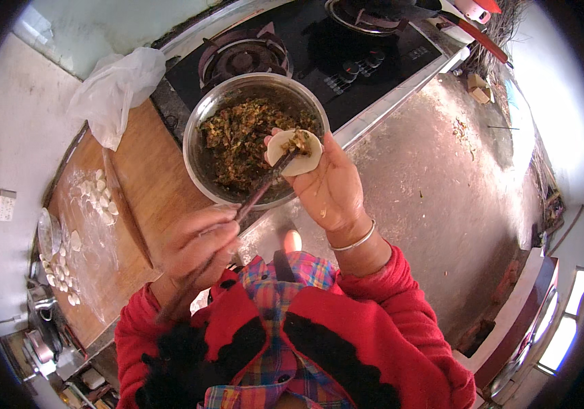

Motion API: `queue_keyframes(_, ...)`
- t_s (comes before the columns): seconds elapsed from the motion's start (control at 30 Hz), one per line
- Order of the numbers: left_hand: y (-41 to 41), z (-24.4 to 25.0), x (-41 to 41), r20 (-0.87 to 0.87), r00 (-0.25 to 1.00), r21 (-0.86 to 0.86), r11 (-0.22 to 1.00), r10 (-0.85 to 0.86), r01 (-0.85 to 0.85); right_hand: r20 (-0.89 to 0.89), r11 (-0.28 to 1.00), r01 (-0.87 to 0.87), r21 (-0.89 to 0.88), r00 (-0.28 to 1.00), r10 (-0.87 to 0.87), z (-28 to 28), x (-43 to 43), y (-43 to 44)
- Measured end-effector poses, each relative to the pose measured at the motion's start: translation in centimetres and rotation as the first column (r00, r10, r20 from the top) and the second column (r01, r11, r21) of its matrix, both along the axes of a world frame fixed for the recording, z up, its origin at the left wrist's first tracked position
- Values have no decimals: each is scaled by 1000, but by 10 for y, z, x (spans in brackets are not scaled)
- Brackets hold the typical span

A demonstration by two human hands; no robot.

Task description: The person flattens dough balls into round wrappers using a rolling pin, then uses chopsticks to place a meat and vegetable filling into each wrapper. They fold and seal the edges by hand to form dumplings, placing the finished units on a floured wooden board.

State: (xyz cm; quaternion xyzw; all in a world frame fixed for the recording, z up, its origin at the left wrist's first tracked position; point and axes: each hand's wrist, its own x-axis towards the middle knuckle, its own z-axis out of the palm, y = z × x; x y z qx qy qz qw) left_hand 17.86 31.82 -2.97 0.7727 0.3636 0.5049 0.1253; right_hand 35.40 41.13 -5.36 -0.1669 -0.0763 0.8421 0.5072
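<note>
My left hand (197,245), slightly blurred, grips dark chopsticks (258,194). Their tips touch a small heap of chopped filling (299,143) on a round dough wrapper (279,151). That wrapper lies across the fingers of my right hand (330,189), which is palm up over the right rim of a metal bowl, its thumb beside the wrapper's edge. The steel bowl (189,148) holds much chopped brown, orange and green filling (240,122). It stands between the board and the hob, partly over the hob's near edge.
Left is a floured wooden board (159,158) with a thin rolling pin (127,209), small dough pieces (100,197) and a white plastic bag (118,87). Behind the bowl is a black gas hob (312,66) with a burner (243,59). A red-handled utensil (483,41) juts out at the upper right.
</note>
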Motion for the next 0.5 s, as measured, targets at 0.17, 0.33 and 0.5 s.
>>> queue_keyframes(0.17,2,3,1,-166,982,22,995,-89,94,29,999,44,-32,999,-43,-1,6,-2)
queue_keyframes(0.33,-9,4,-21,251,967,-165,986,48,-6,7,995,97,-30,995,-97,-4,10,-2)
queue_keyframes(0.5,-7,1,-18,731,609,-460,881,308,107,-37,997,71,-41,997,-73,2,10,-9)
